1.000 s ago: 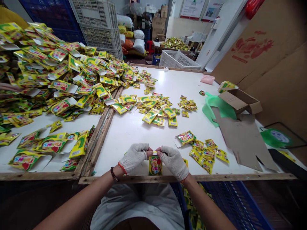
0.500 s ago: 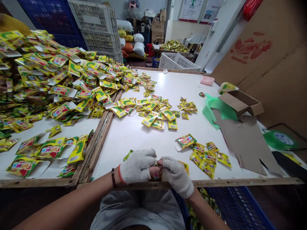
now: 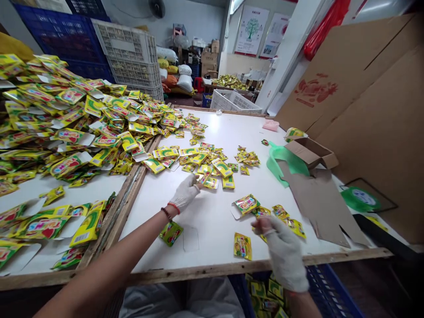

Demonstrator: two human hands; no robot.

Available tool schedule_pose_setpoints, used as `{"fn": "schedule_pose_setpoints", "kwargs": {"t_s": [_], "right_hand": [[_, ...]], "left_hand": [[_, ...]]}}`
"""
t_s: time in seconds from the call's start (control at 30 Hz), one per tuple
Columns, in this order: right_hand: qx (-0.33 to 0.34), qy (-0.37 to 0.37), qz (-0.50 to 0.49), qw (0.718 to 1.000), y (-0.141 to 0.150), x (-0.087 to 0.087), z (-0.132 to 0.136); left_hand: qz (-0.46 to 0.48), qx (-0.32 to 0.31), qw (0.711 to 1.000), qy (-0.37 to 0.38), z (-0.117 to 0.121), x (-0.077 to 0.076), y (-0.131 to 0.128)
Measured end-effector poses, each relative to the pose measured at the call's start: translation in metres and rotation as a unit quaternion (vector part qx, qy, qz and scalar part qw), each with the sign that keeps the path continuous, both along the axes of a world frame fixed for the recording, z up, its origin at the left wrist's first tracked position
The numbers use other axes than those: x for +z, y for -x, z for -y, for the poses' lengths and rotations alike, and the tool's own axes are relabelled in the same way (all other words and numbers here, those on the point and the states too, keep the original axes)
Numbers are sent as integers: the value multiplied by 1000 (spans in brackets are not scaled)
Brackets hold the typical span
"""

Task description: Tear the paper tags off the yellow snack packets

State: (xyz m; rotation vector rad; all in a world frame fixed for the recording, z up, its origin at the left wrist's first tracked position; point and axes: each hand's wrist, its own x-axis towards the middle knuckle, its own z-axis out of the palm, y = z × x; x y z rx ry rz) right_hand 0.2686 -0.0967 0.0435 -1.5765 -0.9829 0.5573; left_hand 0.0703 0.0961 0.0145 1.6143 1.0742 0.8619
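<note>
The left hand (image 3: 186,193), in a white glove with bare fingertips, reaches forward over the white tabletop (image 3: 212,234), its fingers drawn together and pointing at the near edge of a cluster of yellow boxes (image 3: 222,168). A slim yellow packet (image 3: 204,177) lies right at those fingertips; whether they pinch it or only touch it cannot be told. The right hand (image 3: 285,251), gloved the same way and blurred, has its fingers curled in toward the thumb, and whether anything is between them cannot be told. Just beyond and beside its fingertips are small yellow sachets (image 3: 295,227), with an open printed box (image 3: 247,204) farther out and to their left. A single yellow sachet (image 3: 242,246) lies flat, nearer the body than the right fingertips and to their left. Behind the left fingers, close to the forearm, rests a green packet (image 3: 171,233). Beyond the fingers of both hands, between them from side to side, sits a small group of sachets (image 3: 247,157). Well to the left of the left fingers, across a wooden rail (image 3: 127,194), rises a large heap of yellow packages (image 3: 73,115). Right of and beyond the right fingers lie flattened cardboard (image 3: 318,203) and a green plastic scoop (image 3: 281,161).
</note>
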Motion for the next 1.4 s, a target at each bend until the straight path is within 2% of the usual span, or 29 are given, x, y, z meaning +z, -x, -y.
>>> {"fn": "schedule_pose_setpoints", "kwargs": {"t_s": [0.07, 0.13, 0.17, 0.2, 0.23, 0.33, 0.43, 0.5, 0.57, 0.63, 0.73, 0.83, 0.9, 0.97, 1.07, 1.17, 1.27, 1.4], "right_hand": [[56, 18, -53, 997, 23, -21, -23], [127, 13, -81, 988, 44, -33, -41], [157, 13, -85, 984, 53, -36, -47], [179, 18, -84, 980, 62, -37, -50], [194, 25, -82, 977, 69, -37, -50], [219, 52, -46, 973, 86, -38, -42], [221, 60, -58, 972, 93, -50, -28], [194, 39, -117, 973, 92, -61, -18], [166, 13, -120, 979, 87, -68, -11], [166, -1, -47, 985, 80, -71, -8], [200, 9, 59, 978, 70, -66, -9], [209, 32, 95, 973, 65, -57, -15], [206, 36, 103, 972, 64, -53, -18], [204, 39, 105, 973, 65, -51, -20], [198, 45, 107, 973, 68, -53, -21], [192, 50, 109, 974, 71, -58, -21], [191, 37, 78, 978, 73, -61, -22], [205, 29, 18, 978, 70, -59, -26]], "left_hand": [[81, -65, 993, 64, 31, 1, 7], [203, -134, 954, 175, 62, 1, 16], [223, -151, 942, 200, 75, 1, 21], [226, -157, 939, 205, 86, 0, 26], [208, -150, 949, 184, 95, -2, 30], [134, -78, 983, 101, 110, -8, 40], [64, 12, 996, 54, 117, -17, 44], [44, 30, 998, 40, 120, -24, 46], [54, 17, 997, 45, 121, -31, 47], [66, -1, 997, 46, 121, -35, 47], [49, -28, 998, -2, 119, -33, 46], [12, -76, 996, -42, 118, -28, 43], [11, -83, 996, -29, 119, -27, 42], [7, -63, 997, -33, 122, -30, 42], [-21, -57, 992, -107, 126, -33, 42], [-45, -70, 984, -158, 127, -28, 41], [-55, -85, 985, -143, 124, -19, 39], [-34, -105, 992, -63, 118, -14, 40]]}}
